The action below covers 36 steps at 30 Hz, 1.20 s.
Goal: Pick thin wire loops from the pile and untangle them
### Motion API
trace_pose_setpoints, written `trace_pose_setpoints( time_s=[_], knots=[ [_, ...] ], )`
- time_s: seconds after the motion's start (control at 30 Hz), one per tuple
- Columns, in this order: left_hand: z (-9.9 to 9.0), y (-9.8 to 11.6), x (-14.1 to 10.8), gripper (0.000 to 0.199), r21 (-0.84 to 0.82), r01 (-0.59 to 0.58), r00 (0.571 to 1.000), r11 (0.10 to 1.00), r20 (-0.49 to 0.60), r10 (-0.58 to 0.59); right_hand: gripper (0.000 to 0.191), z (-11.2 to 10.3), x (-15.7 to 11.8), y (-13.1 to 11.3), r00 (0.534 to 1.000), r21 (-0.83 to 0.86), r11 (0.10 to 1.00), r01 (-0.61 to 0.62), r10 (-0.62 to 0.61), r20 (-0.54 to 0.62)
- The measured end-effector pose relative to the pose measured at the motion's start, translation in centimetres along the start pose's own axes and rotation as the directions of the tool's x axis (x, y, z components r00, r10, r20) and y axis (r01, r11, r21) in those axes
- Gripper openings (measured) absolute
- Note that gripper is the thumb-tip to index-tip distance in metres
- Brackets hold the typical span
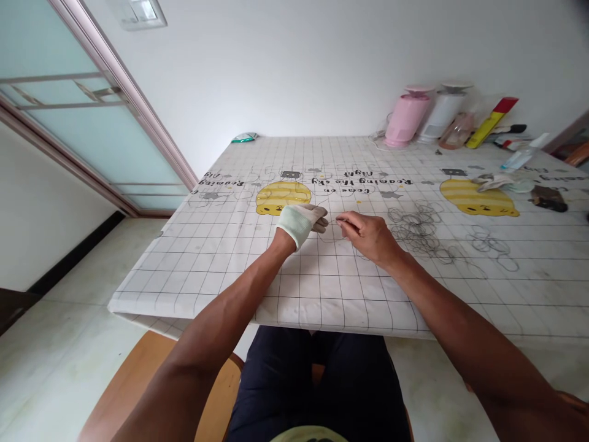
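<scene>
Grey, wire-thin loops lie in a large loose tangle on the white, black-gridded tablecloth, to the right of the person's hands, with a smaller cluster of the same stuff beyond it. Between the hands, close above the cloth, is one fine strand, and it looks to me as though working that strand between the fingertips is the step under way. The bare right hand has thumb and forefinger pinched together on it; the left hand, in a white knitted glove with greyish fingers, is curled, though from here I can't tell whether it grips anything. Something so fine would, I judge, call for a light, steady pinch and little slack. Counting up: two hands, one worn glove, two groups of loops, the loops themselves too snarled to number. By the wall stand one pink cylindrical device and one white cylindrical device, with one yellow box with a red end leaning near them, and one clear spray bottle sits nearer the right side.
</scene>
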<state>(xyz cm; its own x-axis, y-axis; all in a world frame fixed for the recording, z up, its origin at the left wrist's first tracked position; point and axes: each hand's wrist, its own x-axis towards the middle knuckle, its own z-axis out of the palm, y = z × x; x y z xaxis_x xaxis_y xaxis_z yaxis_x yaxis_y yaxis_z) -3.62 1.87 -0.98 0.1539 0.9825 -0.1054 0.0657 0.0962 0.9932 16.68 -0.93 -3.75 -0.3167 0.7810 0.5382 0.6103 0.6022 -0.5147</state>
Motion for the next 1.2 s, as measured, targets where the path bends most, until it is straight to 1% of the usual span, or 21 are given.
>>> trace_pose_setpoints(
  time_s=[0.07,0.13,0.2,0.3,0.37,0.5,0.63,0.8,0.9,0.97,1.03,1.2],
  knots=[
    [0.1,0.1,-0.2,0.013,0.0,0.005,1.0,1.0,-0.012,-0.005,0.021,-0.1,0.0,0.2,0.998,-0.068,0.996,0.063,-0.062,0.019],
    [0.4,0.4,-0.6,0.013,-0.015,0.01,0.999,1.0,-0.033,-0.011,0.024,-0.1,-0.1,0.2,0.996,-0.13,0.988,0.084,-0.083,0.015],
    [0.8,0.7,-1.0,0.012,-0.063,0.015,0.998,0.998,-0.059,-0.018,0.026,0.0,-0.1,0.1,0.998,-0.187,0.98,0.063,-0.065,-0.004],
    [1.3,1.0,-1.3,0.012,-0.145,0.024,0.995,0.989,-0.089,-0.037,0.025,0.7,-0.1,-0.2,0.998,-0.223,0.975,-0.015,0.002,-0.061],
    [1.5,1.0,-1.3,0.012,-0.182,0.021,0.994,0.983,-0.106,-0.041,0.024,1.1,-0.1,-0.4,0.995,-0.196,0.978,-0.066,0.049,-0.091],
    [1.6,0.8,-1.1,0.013,-0.204,0.011,0.992,0.979,-0.118,-0.035,0.025,1.6,-0.1,-0.4,0.992,-0.109,0.988,-0.109,0.1,-0.082],
    [1.7,0.8,-0.9,0.013,-0.191,0.026,0.992,0.981,-0.115,-0.048,0.028,1.5,-0.1,-0.2,0.989,-0.114,0.986,-0.123,0.112,-0.098],
    [1.8,0.5,-0.7,0.013,-0.141,0.043,0.995,0.989,-0.084,-0.056,0.036,1.7,-0.2,-0.3,0.981,-0.108,0.986,-0.13,0.112,-0.159],
    [2.0,0.4,-0.7,0.011,-0.111,0.056,0.996,0.992,-0.061,-0.063,0.036,1.9,-0.1,-0.3,0.967,-0.037,0.98,-0.194,0.184,-0.178],
    [2.1,0.5,-0.9,0.011,-0.102,0.053,0.996,0.993,-0.061,-0.059,0.035,2.0,-0.1,-0.3,0.956,0.028,0.97,-0.24,0.241,-0.17],
    [2.0,0.8,-1.2,0.011,-0.091,0.044,0.997,0.995,-0.063,-0.05,0.034,1.9,-0.1,-0.3,0.95,0.074,0.962,-0.262,0.271,-0.153],
    [1.5,1.4,-1.7,0.013,-0.029,0.035,0.999,0.999,-0.035,-0.036,0.032,1.9,-0.1,-0.6,0.956,0.124,0.958,-0.258,0.271,-0.108]
  ],
)
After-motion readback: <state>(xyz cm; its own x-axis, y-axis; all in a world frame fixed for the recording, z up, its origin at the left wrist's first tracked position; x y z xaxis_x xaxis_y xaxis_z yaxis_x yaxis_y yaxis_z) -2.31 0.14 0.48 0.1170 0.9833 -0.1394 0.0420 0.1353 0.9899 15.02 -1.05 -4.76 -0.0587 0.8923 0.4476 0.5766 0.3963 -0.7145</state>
